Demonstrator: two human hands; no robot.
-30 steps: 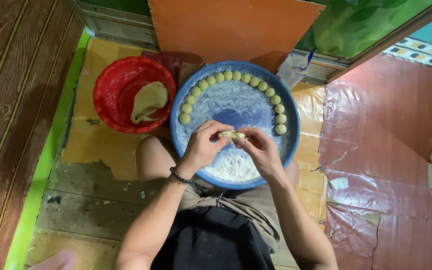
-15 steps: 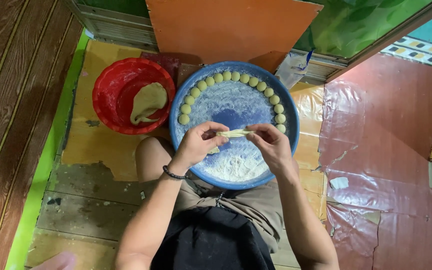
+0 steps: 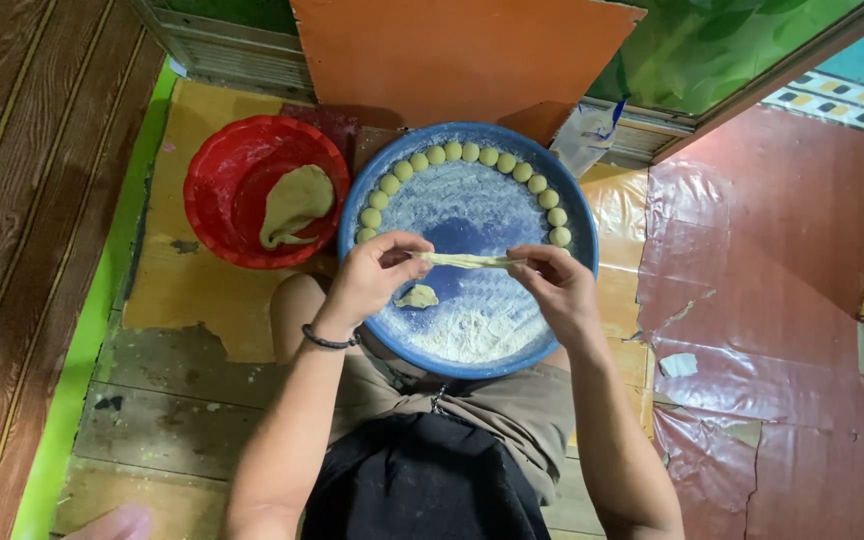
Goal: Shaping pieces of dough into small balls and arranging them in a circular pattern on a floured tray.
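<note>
A worn floor (image 3: 202, 400) of patched boards and peeling red sheeting is seen from above; the knees are largely hidden under a blue tray (image 3: 577, 215), and the fingertips are masked by dough. Small dough balls (image 3: 467, 152) are lined along the tray's far rim, a scrap (image 3: 417, 296) lies on flour, and a red bowl (image 3: 217, 225) with a dough lump (image 3: 295, 203) sits just beside it. A thin dough strip (image 3: 467, 260), stretched left to right above the tray, is pinched at its ends by the left hand (image 3: 372, 275) and right hand (image 3: 557, 285).

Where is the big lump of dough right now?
The lump of dough lies inside the red bowl, on the floor just left of the blue tray, beyond the left hand.
</note>
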